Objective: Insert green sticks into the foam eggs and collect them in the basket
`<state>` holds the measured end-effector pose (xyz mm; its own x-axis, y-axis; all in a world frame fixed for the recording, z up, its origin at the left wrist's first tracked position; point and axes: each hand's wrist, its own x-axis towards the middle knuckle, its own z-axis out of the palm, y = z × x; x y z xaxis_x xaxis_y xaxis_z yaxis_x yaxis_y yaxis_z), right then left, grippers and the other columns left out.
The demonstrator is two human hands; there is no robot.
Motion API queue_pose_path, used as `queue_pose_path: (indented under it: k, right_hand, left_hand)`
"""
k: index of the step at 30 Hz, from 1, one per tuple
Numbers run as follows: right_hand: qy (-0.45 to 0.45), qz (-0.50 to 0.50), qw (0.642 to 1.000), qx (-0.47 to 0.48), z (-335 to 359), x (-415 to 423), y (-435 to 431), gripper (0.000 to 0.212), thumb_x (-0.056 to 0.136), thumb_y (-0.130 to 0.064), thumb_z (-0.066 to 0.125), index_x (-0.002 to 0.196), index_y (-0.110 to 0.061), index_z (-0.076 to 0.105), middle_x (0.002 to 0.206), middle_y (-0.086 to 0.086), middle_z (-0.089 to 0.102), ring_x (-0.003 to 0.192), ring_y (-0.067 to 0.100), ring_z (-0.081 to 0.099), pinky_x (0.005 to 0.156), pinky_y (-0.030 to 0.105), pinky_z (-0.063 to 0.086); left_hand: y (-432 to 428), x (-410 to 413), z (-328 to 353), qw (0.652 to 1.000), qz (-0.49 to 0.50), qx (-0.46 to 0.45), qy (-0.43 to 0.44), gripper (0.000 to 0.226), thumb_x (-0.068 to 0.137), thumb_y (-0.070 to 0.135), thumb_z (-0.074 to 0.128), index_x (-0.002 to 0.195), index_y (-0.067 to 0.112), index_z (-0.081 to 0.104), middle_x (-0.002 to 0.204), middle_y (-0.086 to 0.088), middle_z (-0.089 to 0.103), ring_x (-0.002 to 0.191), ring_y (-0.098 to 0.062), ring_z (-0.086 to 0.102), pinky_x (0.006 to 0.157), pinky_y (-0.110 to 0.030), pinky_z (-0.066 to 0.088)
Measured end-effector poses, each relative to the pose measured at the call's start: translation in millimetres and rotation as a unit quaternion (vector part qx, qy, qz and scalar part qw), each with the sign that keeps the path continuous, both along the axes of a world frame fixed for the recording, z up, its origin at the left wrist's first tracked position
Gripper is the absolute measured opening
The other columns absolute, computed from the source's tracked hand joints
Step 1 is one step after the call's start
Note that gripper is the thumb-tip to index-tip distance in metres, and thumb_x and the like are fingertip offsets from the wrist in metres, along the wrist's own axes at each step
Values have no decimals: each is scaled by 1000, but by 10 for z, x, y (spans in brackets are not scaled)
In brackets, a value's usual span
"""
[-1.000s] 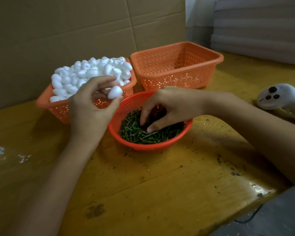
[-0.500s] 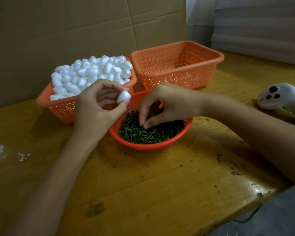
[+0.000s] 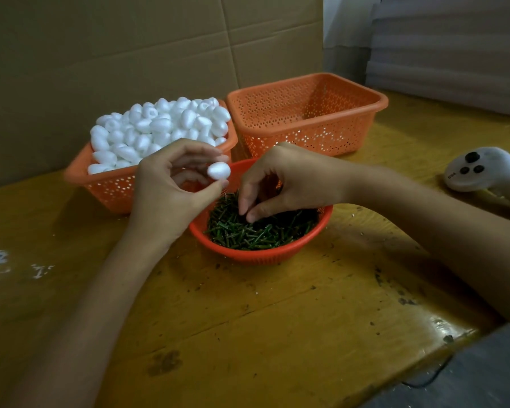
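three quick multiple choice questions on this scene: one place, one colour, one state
1. Where is the round basket of green sticks?
A) behind the egg basket
B) nearer the person than it
C) on the floor

2. What colour is the controller?
A) white
B) green
C) orange

3. What is the left hand doing?
A) lying flat
B) gripping a cup
C) pinching a foam egg

Answers: 1 B, it sits in front; 2 A, white shell with dark buttons; 3 C, the egg sits between thumb and fingertips.

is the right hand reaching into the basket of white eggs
No, the right hand dips into the red bowl of green sticks, while the basket of eggs sits further left.
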<state>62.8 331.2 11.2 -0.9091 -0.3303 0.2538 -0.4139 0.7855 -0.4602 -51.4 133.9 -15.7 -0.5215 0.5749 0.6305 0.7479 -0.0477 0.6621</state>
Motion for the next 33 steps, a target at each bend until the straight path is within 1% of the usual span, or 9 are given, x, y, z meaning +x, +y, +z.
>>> queue_pose_path:
  k: [2, 5, 9, 12, 18, 23, 26, 28, 33]
  right_hand:
    - [2, -1, 1000, 0, 0, -4, 0, 15, 87, -20, 85, 100, -17, 80, 96, -9, 79, 92, 1, 73, 90, 28, 55]
    - [4, -1, 1000, 1, -12, -11, 5, 15, 86, -20, 85, 100, -17, 80, 95, -9, 79, 92, 0, 73, 89, 28, 55]
    - [6, -2, 1000, 1, -18, -20, 13, 14, 86, -21, 85, 99, -17, 80, 95, -10, 79, 91, 1, 73, 89, 28, 55]
    - [4, -2, 1000, 3, -17, -25, 9, 14, 86, -22, 85, 99, -18, 80, 94, -10, 79, 90, 0, 73, 88, 29, 56]
    - [2, -5, 1000, 5, -18, -21, 5, 14, 86, -23, 85, 99, -19, 80, 94, -11, 79, 91, -1, 72, 89, 30, 55]
    - [0, -5, 1000, 5, -9, -10, -2, 14, 87, -23, 85, 100, -19, 80, 95, -11, 79, 92, -1, 73, 90, 30, 55]
    - [-2, -6, 1000, 6, -6, -9, -3, 15, 87, -23, 84, 100, -18, 80, 95, -10, 79, 92, 0, 73, 91, 30, 55]
    - [-4, -4, 1000, 7, -5, -11, -3, 15, 87, -23, 84, 100, -18, 80, 95, -10, 79, 92, 0, 73, 90, 27, 55]
    - [-2, -5, 1000, 5, -2, -9, -4, 15, 87, -23, 84, 100, -18, 80, 95, -11, 79, 91, -1, 72, 88, 20, 53]
  left_hand:
    - [2, -11, -3, 1000, 6, -8, 10, 28, 81, -5, 86, 105, 6, 78, 105, -3, 79, 96, -19, 77, 83, -26, 61]
    - [3, -18, -13, 1000, 15, -14, 11, 29, 81, 3, 89, 108, 12, 81, 102, -2, 80, 87, -19, 76, 82, -22, 60]
    - [5, -9, -9, 1000, -11, -13, -25, 34, 84, 10, 87, 115, 21, 79, 107, 5, 81, 99, -13, 78, 90, -24, 60]
    - [9, -5, 3, 999, -20, -16, -36, 35, 86, 8, 85, 117, 24, 78, 108, 7, 79, 96, -11, 78, 87, -21, 59]
    - [4, 13, 16, 999, -10, -22, -30, 37, 86, 6, 85, 119, 20, 76, 108, 2, 79, 92, -14, 78, 85, -23, 61]
    - [-3, 16, 10, 999, -11, -24, -33, 29, 88, 1, 83, 113, 15, 77, 106, -1, 80, 93, -16, 79, 88, -29, 63]
    - [-3, 27, 11, 1000, -8, -18, -22, 26, 90, 0, 81, 113, 12, 77, 109, -1, 78, 92, -16, 79, 86, -29, 63]
    - [-2, 29, 16, 1000, -9, -14, -15, 25, 91, 0, 80, 111, 13, 77, 114, -2, 76, 92, -15, 79, 84, -27, 63]
    - [-1, 29, 7, 1000, -6, -15, -9, 25, 90, 0, 81, 110, 15, 77, 112, -3, 76, 92, -14, 79, 84, -26, 63]
